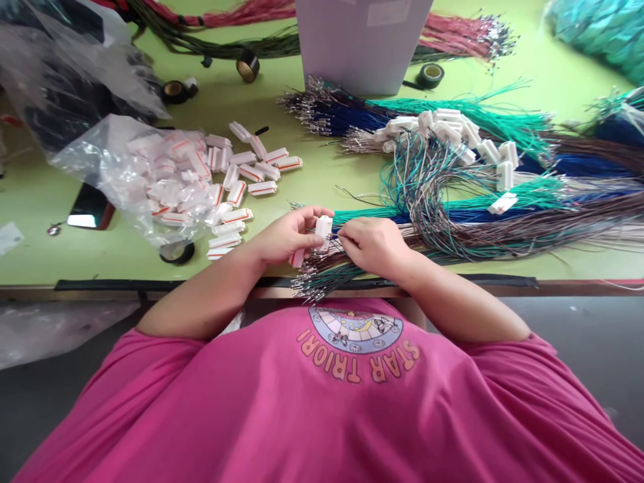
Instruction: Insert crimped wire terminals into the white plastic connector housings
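Pink shirt [352,396] at table [60,261] edge; big pile of wired housings [453,134] done, loose connectors [241,181] and bagged ones [166,181] left. Left hand [284,238] grip closed on 1 white connector [323,229]; right hand [372,245] pinches a wire [342,236] at it.
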The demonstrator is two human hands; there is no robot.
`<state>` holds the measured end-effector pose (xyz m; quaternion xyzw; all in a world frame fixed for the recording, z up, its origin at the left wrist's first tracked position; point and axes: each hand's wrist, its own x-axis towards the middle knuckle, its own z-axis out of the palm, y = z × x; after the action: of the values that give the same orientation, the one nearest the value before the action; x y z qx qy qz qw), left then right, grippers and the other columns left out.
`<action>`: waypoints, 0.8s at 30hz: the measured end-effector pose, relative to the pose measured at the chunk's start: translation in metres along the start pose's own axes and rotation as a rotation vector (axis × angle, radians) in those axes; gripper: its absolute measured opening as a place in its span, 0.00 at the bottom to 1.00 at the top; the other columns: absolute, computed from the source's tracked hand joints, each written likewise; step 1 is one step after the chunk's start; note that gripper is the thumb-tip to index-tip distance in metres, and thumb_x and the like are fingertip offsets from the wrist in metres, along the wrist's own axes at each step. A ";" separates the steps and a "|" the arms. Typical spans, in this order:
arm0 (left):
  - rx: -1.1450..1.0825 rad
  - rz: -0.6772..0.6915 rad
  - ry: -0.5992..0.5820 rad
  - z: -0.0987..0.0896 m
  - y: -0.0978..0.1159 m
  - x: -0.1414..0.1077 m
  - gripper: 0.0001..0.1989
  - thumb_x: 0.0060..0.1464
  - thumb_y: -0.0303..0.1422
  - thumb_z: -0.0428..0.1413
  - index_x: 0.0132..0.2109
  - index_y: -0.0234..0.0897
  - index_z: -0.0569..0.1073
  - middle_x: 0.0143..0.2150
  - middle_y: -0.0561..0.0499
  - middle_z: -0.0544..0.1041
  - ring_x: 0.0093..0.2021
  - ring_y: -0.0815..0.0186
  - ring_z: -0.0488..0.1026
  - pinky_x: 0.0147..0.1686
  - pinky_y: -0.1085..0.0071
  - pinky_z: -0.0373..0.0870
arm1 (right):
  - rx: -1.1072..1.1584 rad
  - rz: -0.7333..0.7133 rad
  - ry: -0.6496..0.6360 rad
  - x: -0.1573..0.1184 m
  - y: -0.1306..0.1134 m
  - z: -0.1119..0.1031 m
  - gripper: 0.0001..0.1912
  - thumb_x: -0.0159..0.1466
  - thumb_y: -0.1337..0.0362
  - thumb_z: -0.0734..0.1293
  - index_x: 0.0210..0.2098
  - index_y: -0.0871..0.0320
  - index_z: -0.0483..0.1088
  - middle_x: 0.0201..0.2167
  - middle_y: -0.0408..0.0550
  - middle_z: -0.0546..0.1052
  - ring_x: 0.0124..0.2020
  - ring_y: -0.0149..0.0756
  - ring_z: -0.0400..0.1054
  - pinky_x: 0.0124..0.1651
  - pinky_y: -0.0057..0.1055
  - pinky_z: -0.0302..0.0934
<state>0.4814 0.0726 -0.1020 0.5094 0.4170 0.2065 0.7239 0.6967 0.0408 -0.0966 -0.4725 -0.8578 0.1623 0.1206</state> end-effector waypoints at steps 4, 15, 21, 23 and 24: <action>0.094 -0.014 0.045 0.005 -0.001 0.002 0.31 0.47 0.30 0.67 0.57 0.33 0.69 0.36 0.52 0.75 0.27 0.71 0.73 0.17 0.78 0.65 | -0.058 0.022 -0.071 0.003 -0.002 0.004 0.17 0.70 0.64 0.57 0.38 0.62 0.77 0.34 0.55 0.80 0.30 0.34 0.63 0.33 0.33 0.46; 0.152 -0.024 0.112 0.016 0.004 0.000 0.26 0.50 0.25 0.62 0.56 0.32 0.69 0.29 0.56 0.75 0.19 0.75 0.67 0.14 0.79 0.63 | 0.104 0.037 -0.034 0.005 0.006 0.005 0.13 0.68 0.68 0.60 0.33 0.61 0.74 0.32 0.51 0.79 0.32 0.34 0.67 0.38 0.31 0.52; 0.127 -0.031 0.096 0.023 0.004 0.004 0.25 0.49 0.25 0.63 0.56 0.31 0.69 0.29 0.55 0.76 0.19 0.74 0.67 0.12 0.79 0.61 | 0.121 0.049 -0.056 0.006 0.002 0.010 0.12 0.68 0.69 0.60 0.33 0.61 0.74 0.32 0.51 0.79 0.32 0.33 0.67 0.38 0.30 0.53; 0.125 -0.018 0.116 0.022 0.005 0.004 0.24 0.49 0.24 0.63 0.54 0.31 0.69 0.30 0.55 0.76 0.20 0.75 0.68 0.14 0.80 0.62 | 0.191 0.064 -0.043 0.008 0.007 0.008 0.12 0.67 0.68 0.61 0.32 0.61 0.75 0.31 0.50 0.79 0.31 0.32 0.66 0.37 0.30 0.54; 0.132 -0.011 0.126 0.020 0.006 0.003 0.24 0.50 0.24 0.63 0.54 0.32 0.70 0.31 0.54 0.77 0.20 0.75 0.69 0.15 0.80 0.63 | 0.254 0.071 -0.046 0.010 0.012 0.005 0.12 0.67 0.67 0.62 0.31 0.61 0.75 0.29 0.49 0.79 0.30 0.32 0.66 0.37 0.29 0.54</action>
<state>0.5004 0.0654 -0.0952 0.5398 0.4771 0.2062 0.6622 0.6993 0.0546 -0.1054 -0.4796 -0.8156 0.2846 0.1541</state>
